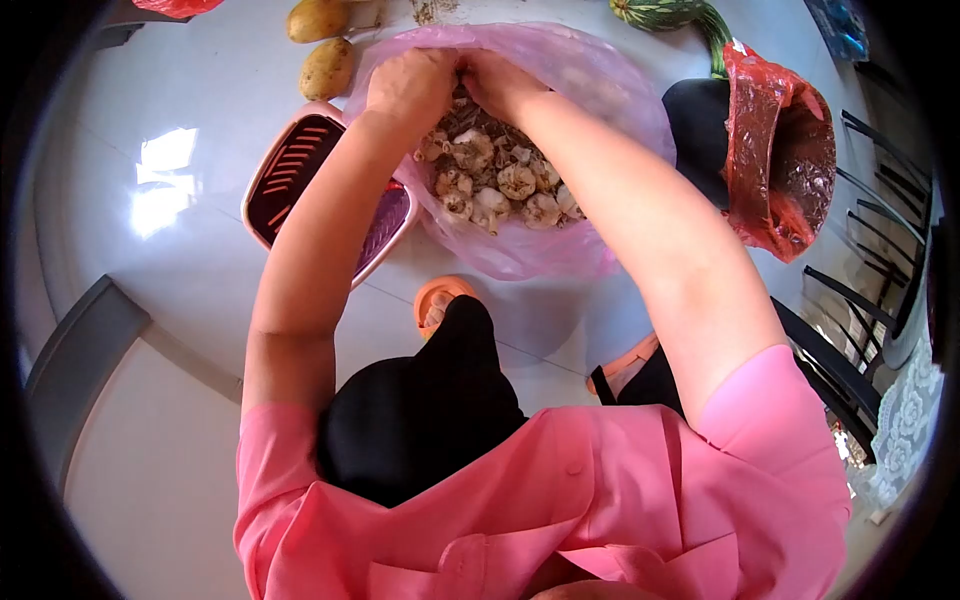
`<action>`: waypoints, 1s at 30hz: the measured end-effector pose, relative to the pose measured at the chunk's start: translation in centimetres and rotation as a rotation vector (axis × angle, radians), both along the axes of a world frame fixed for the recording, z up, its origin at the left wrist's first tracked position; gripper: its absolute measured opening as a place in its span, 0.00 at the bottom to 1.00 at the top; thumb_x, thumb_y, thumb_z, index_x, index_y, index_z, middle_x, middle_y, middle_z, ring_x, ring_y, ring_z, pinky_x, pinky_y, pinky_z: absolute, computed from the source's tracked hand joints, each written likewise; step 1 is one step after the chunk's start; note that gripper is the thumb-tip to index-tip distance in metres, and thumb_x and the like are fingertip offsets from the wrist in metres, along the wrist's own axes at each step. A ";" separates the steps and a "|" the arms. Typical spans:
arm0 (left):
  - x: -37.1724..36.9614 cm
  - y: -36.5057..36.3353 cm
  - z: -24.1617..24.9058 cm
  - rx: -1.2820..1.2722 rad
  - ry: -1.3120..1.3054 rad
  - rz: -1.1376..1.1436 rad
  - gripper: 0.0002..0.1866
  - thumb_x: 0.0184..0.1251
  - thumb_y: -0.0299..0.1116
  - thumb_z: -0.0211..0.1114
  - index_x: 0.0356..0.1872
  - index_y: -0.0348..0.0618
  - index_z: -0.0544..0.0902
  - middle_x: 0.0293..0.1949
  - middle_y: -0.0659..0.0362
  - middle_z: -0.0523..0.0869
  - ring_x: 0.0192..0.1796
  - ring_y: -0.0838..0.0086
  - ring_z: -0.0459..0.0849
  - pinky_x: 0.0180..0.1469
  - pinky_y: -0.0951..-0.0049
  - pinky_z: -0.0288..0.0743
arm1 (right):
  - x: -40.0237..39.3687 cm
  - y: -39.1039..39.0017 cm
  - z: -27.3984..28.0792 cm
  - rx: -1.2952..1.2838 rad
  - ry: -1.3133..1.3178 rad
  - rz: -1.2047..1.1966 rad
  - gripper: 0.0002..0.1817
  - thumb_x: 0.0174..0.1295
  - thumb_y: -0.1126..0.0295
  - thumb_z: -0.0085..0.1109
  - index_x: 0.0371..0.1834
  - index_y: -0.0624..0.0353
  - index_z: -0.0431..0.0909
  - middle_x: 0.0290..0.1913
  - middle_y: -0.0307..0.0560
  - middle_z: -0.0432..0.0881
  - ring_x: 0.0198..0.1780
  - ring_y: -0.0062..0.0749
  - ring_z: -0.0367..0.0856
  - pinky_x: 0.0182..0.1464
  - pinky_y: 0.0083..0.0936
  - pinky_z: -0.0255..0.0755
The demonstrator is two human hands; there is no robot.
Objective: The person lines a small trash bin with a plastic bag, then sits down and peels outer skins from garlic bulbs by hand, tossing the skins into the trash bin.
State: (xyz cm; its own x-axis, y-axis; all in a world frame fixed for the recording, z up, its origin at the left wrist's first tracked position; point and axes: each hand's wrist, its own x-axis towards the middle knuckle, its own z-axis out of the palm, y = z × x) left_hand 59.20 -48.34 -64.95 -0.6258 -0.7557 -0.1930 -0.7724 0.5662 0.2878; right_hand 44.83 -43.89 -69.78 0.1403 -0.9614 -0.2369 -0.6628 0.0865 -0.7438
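Note:
A pinkish, see-through plastic bag (pixel 620 75) lies spread on the floor, its mouth wide. Inside it are several garlic bulbs (pixel 516 181) with dry stalks and roots. My left hand (pixel 412 82) and my right hand (pixel 498 84) meet at the far side of the bag, above the garlic. Both are closed, fingers curled in toward each other. What they hold, if anything, is hidden behind the fingers. Under my left forearm sits a pink slotted plastic basket (pixel 262 190), partly covered by the arm.
Two potatoes (pixel 326 69) lie beyond the basket. A green striped squash (pixel 660 12) is at the far right. On the right stands a bin lined with a red plastic bag (pixel 750 150). Dark chair rails (pixel 850 300) line the right edge; a grey curved chair part (pixel 85 350) is at left.

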 end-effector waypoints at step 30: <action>1.6 -0.5 -0.5 -0.125 0.032 0.137 0.13 0.65 0.42 0.54 0.38 0.45 0.79 0.29 0.48 0.84 0.33 0.52 0.84 0.36 0.55 0.76 | 0.2 1.5 -0.8 -0.312 0.114 0.369 0.29 0.49 0.68 0.68 0.57 0.45 0.71 0.56 0.50 0.70 0.57 0.47 0.71 0.57 0.37 0.69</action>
State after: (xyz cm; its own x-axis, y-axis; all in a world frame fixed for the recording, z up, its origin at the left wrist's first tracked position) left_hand 60.84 -48.87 -65.40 -0.5194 -0.8513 -0.0743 -0.8366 0.4888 0.2475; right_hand 44.99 -42.36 -70.58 0.4749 -0.8798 0.0208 -0.6856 -0.3847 -0.6180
